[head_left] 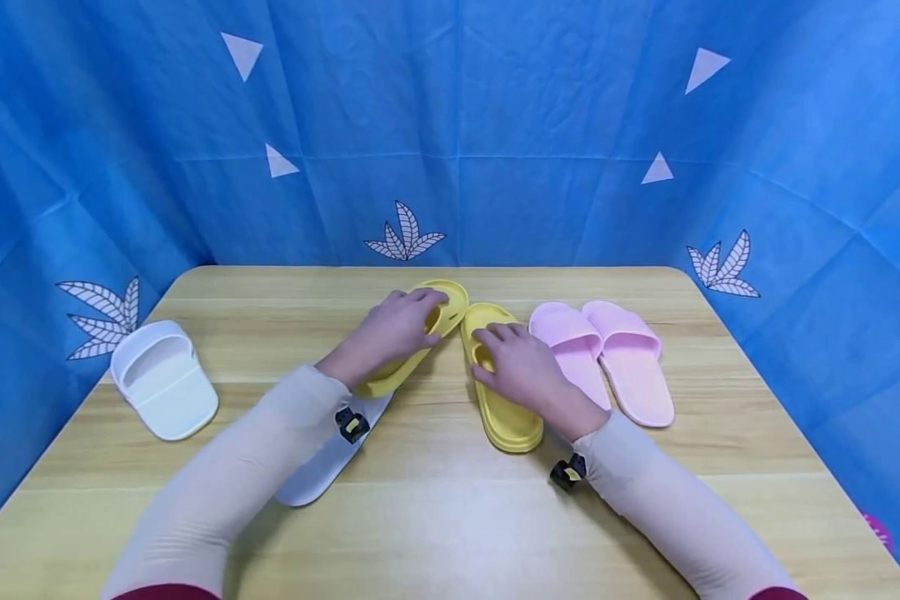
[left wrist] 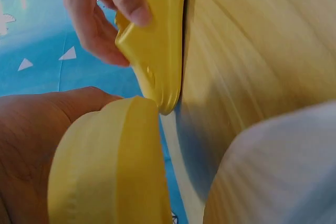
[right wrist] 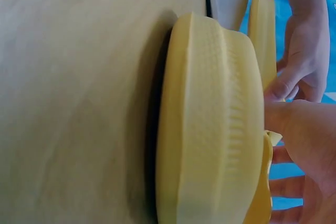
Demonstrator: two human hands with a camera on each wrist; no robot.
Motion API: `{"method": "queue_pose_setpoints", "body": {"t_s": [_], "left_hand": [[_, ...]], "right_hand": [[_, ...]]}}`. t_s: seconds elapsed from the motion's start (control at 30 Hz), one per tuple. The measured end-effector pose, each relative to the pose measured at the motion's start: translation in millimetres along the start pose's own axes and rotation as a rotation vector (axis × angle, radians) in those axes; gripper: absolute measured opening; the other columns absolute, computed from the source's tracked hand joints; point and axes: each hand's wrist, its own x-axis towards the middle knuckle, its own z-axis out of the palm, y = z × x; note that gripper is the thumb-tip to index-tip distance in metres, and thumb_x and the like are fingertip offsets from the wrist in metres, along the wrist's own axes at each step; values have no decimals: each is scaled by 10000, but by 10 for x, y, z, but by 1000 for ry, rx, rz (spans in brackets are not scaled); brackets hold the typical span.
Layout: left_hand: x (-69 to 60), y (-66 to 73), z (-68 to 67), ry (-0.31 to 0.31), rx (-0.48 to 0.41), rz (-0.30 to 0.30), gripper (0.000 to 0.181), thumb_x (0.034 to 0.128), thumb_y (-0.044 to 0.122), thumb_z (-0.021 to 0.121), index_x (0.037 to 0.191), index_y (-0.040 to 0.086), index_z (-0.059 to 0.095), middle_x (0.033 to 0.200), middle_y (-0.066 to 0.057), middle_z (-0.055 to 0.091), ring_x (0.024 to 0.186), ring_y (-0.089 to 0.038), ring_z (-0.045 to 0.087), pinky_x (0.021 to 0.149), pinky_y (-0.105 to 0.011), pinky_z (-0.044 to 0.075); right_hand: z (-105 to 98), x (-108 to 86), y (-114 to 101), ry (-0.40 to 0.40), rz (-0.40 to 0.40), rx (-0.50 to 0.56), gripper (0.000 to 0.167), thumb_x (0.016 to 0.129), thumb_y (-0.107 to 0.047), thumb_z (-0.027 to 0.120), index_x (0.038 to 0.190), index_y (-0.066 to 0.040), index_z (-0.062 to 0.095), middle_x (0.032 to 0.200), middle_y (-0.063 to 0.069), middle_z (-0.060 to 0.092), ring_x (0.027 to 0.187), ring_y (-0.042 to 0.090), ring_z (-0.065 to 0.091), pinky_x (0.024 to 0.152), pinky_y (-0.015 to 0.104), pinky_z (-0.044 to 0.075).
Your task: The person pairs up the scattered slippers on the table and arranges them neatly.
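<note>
In the head view, my left hand (head_left: 393, 335) grips a yellow slipper (head_left: 456, 298) by its upper, the slipper slanting over part of a pale slipper (head_left: 318, 471). My right hand (head_left: 528, 372) holds the upper of the other yellow slipper (head_left: 512, 429), whose heel points toward me. The toe ends of the two lie close together. From the left wrist, the right hand's thumb shows against its slipper (left wrist: 165, 40). The right wrist view has that slipper's heel (right wrist: 210, 124) large and close to the wooden surface, with the left hand (right wrist: 310, 43) beyond.
A pair of pink slippers (head_left: 641, 392) lies just right of my right hand on the wooden table (head_left: 435, 533). Far left is a white slipper (head_left: 176, 404). A blue curtain (head_left: 525, 200) with white triangles and leaf prints stands behind the table and along both sides.
</note>
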Motion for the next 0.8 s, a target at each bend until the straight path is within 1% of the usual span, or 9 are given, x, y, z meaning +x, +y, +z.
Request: {"method": "queue_pose_setpoints", "body": {"t_s": [0.13, 0.3, 0.47, 0.57, 0.8], "left_hand": [[11, 74, 41, 12, -4, -1, 654, 907, 341, 706, 1470, 162, 426, 1486, -91, 442, 1238, -419, 478, 1008, -541, 435], [0, 156, 60, 25, -16, -51, 658, 911, 340, 699, 1479, 171, 413, 1501, -106, 418, 1264, -434, 451, 996, -562, 439], [-13, 194, 100, 33, -7, -82, 647, 915, 342, 688, 1477, 173, 415, 1489, -122, 427, 1254, -436, 456, 923, -578, 486], [-19, 207, 131, 23, -2, -93, 643, 914, 342, 687, 1473, 173, 419, 1482, -126, 435, 1244, -440, 461, 894, -582, 501], [16, 264, 176, 12, -1, -107, 656, 905, 362, 693, 1472, 176, 419, 1477, -140, 438, 1239, -455, 463, 904, -570, 499]], "right_hand": [[3, 10, 38, 5, 23, 6, 542, 907, -450, 642, 1346, -139, 572, 1309, 139, 584, 1183, 395, 544, 964, 509, 477], [22, 25, 61, 18, 20, 16, 543, 906, -455, 640, 1344, -141, 571, 1304, 144, 586, 1176, 404, 546, 951, 519, 483], [34, 20, 57, 42, 21, 10, 523, 905, -441, 645, 1330, -142, 580, 1290, 138, 595, 1163, 393, 557, 935, 511, 495], [32, 6, 56, 33, 24, 8, 522, 911, -438, 638, 1331, -134, 578, 1292, 141, 594, 1168, 393, 554, 943, 511, 492], [14, -7, 84, 7, 40, 9, 525, 922, -438, 623, 1345, -130, 568, 1313, 153, 579, 1186, 401, 540, 944, 523, 489]]}}
